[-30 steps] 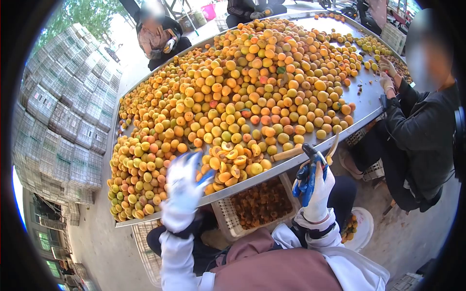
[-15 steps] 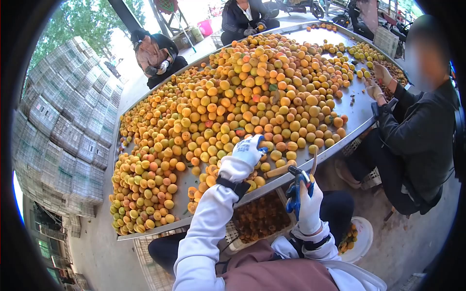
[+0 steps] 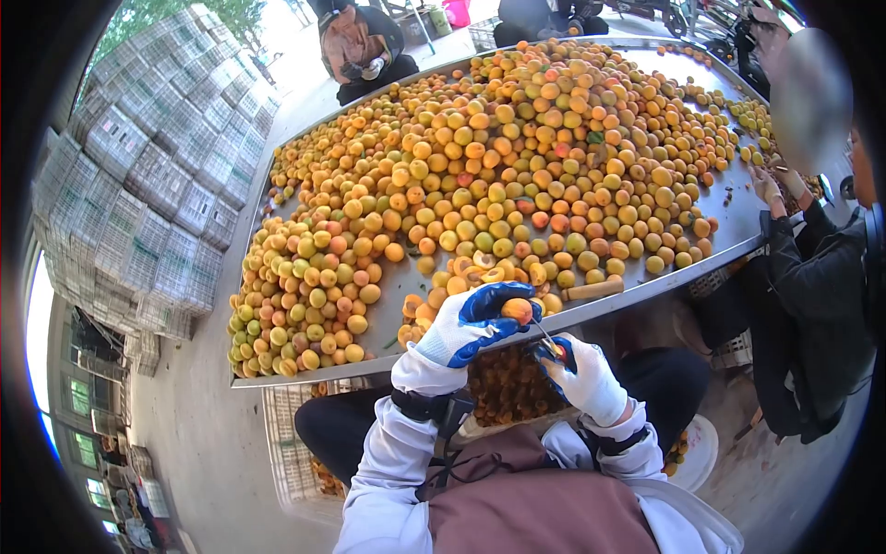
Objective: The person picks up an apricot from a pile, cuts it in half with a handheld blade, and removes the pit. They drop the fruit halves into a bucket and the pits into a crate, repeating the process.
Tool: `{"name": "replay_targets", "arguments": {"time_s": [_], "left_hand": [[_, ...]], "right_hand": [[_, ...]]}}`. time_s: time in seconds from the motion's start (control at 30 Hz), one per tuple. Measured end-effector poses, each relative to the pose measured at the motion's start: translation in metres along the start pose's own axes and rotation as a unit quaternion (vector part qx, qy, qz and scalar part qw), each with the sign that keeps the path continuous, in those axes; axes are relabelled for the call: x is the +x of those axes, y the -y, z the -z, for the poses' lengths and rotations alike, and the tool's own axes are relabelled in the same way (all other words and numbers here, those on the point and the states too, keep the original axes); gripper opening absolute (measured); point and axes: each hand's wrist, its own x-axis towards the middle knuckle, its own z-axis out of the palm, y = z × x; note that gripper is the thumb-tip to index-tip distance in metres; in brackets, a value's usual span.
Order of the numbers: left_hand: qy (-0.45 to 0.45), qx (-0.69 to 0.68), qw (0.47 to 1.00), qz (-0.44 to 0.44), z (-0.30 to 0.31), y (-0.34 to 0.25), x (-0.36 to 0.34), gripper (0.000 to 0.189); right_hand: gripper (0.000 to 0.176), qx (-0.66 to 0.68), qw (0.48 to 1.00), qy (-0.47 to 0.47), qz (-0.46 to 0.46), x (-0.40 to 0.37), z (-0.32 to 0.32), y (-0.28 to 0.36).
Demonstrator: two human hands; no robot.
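My left hand (image 3: 480, 323), in a white glove with a blue coated palm, grips one orange apricot (image 3: 518, 310) over the table's near edge. My right hand (image 3: 587, 377), gloved alike, is closed around what looks like a small knife (image 3: 545, 329); its thin metal end points up at the apricot, and the fingers hide most of the handle. Just beyond my left hand lie several cut apricot halves (image 3: 484, 259). A big heap of whole apricots (image 3: 498, 175) covers much of the metal table (image 3: 646, 294). A wooden stick (image 3: 592, 290) rests near its edge.
Below the table edge stands a crate of brown pieces (image 3: 508, 388), beside a white tub (image 3: 706, 452). A co-worker (image 3: 794, 277) sits at the right; another person (image 3: 360, 46) sits across the table. Stacked plastic crates (image 3: 148, 185) rise at the left.
My left hand has drawn back from the heap and now holds an apricot. My right hand has brought the knife up to it. The view has shifted, moving the scene rightward.
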Motion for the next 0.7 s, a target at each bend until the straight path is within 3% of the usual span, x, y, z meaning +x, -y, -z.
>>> {"name": "replay_targets", "arguments": {"time_s": [0.1, 0.37, 0.47, 0.57, 0.63, 0.7], "left_hand": [[-0.002, 0.005, 1.000, 0.019, 0.007, -0.002, -0.011, 0.046], [-0.014, 0.035, 0.999, 0.006, 0.013, 0.002, -0.020, 0.045], [-0.032, 0.057, 0.998, -0.012, 0.012, 0.009, -0.018, 0.043], [-0.055, -0.012, 0.998, 0.006, -0.003, 0.026, -0.009, 0.041], [-0.105, -0.150, 0.983, 0.024, -0.014, 0.036, -0.006, 0.035], [-0.094, -0.110, 0.989, -0.003, -0.011, 0.040, -0.003, 0.036]], "right_hand": [[0.022, -0.005, 0.999, 0.030, 0.030, 0.001, -0.009, -0.005], [0.018, -0.063, 0.995, 0.074, -0.012, 0.003, -0.013, -0.004], [0.017, -0.049, 0.998, 0.043, 0.011, 0.005, -0.024, -0.012], [0.017, 0.005, 1.000, -0.002, 0.008, 0.008, -0.037, -0.015], [0.017, 0.020, 1.000, -0.007, -0.003, 0.009, -0.039, -0.017], [0.017, 0.034, 0.999, -0.010, -0.014, 0.009, -0.038, -0.018]]}}
